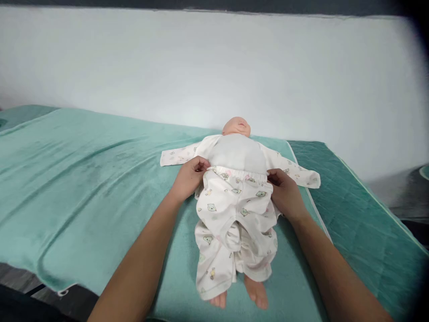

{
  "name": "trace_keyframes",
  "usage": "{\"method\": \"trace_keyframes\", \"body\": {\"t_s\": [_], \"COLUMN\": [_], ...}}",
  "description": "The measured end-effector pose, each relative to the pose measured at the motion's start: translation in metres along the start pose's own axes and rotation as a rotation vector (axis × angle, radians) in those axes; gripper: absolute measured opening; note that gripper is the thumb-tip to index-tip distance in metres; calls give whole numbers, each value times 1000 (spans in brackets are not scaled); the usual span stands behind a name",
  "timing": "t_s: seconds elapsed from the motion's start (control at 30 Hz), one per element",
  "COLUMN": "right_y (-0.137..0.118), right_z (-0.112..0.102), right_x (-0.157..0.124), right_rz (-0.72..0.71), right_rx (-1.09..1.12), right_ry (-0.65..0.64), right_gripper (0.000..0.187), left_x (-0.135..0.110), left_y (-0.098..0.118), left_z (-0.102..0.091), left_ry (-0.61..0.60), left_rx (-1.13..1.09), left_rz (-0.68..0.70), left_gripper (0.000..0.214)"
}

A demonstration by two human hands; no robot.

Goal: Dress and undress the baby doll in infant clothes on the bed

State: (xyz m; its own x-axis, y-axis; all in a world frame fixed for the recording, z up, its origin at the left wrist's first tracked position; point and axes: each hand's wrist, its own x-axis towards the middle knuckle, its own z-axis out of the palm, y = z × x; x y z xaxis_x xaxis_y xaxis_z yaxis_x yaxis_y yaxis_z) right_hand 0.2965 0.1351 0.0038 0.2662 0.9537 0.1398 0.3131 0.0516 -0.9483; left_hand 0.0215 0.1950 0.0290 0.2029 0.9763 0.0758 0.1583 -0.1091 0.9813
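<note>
A baby doll (236,126) lies on its back on a teal towel (83,179), head away from me, bare feet (239,296) toward me. It wears white printed trousers (231,214) and an open printed top (177,155) spread out under it. My left hand (189,176) pinches the trousers' elastic waistband (239,173) at the doll's left side of the picture. At the other end of the waistband my right hand (284,192) grips it too. Both hands are closed on the fabric.
The towel covers a darker green quilted mattress (351,214) whose right edge drops to a dark floor. A white wall (214,67) rises just behind the doll. The towel's near left corner (56,286) hangs over the front edge.
</note>
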Motion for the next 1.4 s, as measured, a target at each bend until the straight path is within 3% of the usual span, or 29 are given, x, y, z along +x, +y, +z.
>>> {"method": "trace_keyframes", "body": {"t_s": [0.17, 0.33, 0.43, 0.73, 0.93, 1.03, 1.2, 1.3, 1.4], "right_y": [-8, -15, -15, -11, -16, -21, -23, -22, -25], "right_z": [-1, -2, -3, -6, -7, -7, -4, 0, 5], "right_x": [-7, -12, -11, -6, -2, -1, -2, -1, 5], "right_rz": [-160, -446, -513, -479, -454, -527, -614, -560, -434], "right_rx": [-42, -57, -56, -29, -95, -198, -234, -219, -271], "right_ry": [162, 51, 3, -146, -240, -216, -187, -159, -32], "right_gripper": [15, 6, 11, 15, 16, 17, 18, 20, 20], "left_x": [-1, -4, -2, -3, -5, -5, -3, -1, 8], "left_y": [0, 3, 1, 6, 9, 11, 9, 7, 11], "left_z": [-1, -2, 0, 4, 3, 1, 1, 3, 6], "left_ry": [-8, -7, -8, 35, -59, -121, -167, -157, -134], "left_rx": [-125, -139, -162, -49, 42, 121, 111, 128, 223], "left_rz": [-130, -84, -67, 120, 313, 393, 369, 347, 302], "left_gripper": [19, 18, 18, 18, 18, 18, 18, 20, 19]}}
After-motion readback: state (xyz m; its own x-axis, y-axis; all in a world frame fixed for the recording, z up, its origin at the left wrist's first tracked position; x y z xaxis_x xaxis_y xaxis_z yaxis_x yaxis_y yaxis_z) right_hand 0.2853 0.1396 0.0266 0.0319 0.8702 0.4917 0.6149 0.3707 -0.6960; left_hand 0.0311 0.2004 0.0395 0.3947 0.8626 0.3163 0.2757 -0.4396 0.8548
